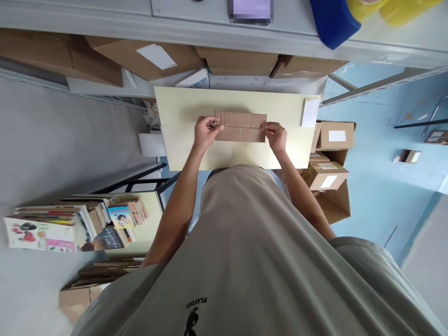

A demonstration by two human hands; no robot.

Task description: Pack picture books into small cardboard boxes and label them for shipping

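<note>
Head view, looking straight down past my grey shirt (259, 261). I've got a flat cardboard piece (241, 126) lying on the pale yellow tabletop (182, 140), roughly centre of the board, creased lengthwise along its middle. It sits between my two hands, spanning the gap. My left hand (206, 130) pinches its left end, fingers curled over the top edge, thumb on the near side. My right hand (276, 134) grips the right end the same way, fingers closed on the corner. Both arms reach out from my body, hands level with each other. A white slip (310, 112) rests at the table's right edge, clear of my right hand. Brown boxes (325, 173) are stacked on the blue floor just right of the table; books (70, 224) are piled to my left.
</note>
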